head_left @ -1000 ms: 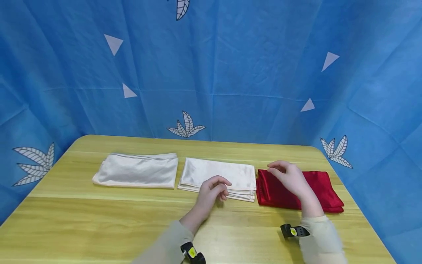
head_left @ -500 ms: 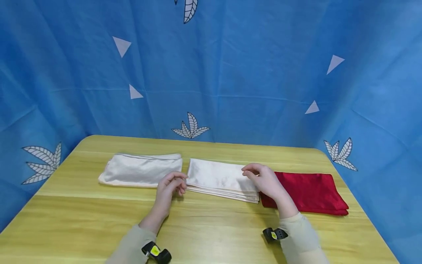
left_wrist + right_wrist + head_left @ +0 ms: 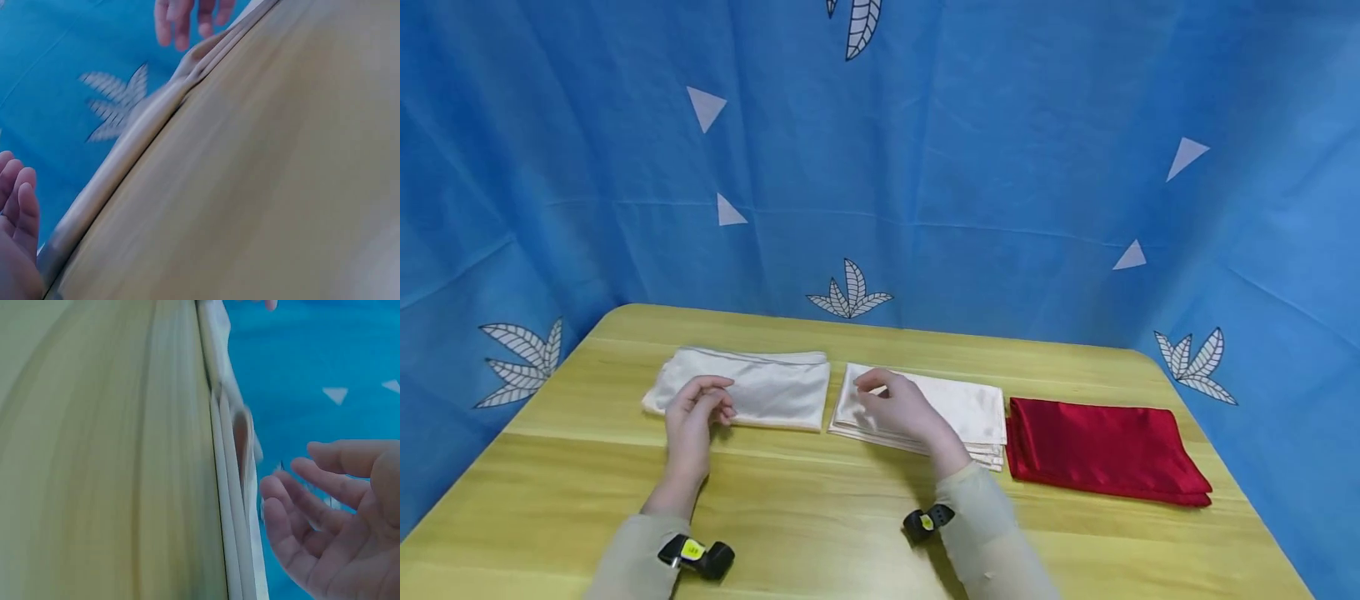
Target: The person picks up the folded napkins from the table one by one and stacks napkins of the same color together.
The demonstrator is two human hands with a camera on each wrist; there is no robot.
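Three folded satin cloths lie in a row: a silvery white cloth (image 3: pixel 782 392) on the left, a cream cloth (image 3: pixel 962 404) in the middle, a red cloth (image 3: pixel 1105 450) on the right. At the silvery cloth's front left part is my left hand (image 3: pixel 694 421), fingers loosely bent around nothing. My right hand (image 3: pixel 904 410) is over the cream cloth and covers part of it. In the right wrist view, this hand (image 3: pixel 340 519) holds nothing, and its curved fingers are apart from the layered cloth edge (image 3: pixel 234 487).
The cloths lie on a yellow wood-grain table (image 3: pixel 820 517) with rounded far corners. Behind it hangs a blue curtain (image 3: pixel 1000 167) printed with leaves and triangles. Both wrists carry black straps with small devices, such as the left one (image 3: pixel 696 557).
Both hands have moved left, the left from the cream cloth to the silvery one, the right from the red cloth to the cream one. The cloths look unchanged; the head view has shifted slightly.
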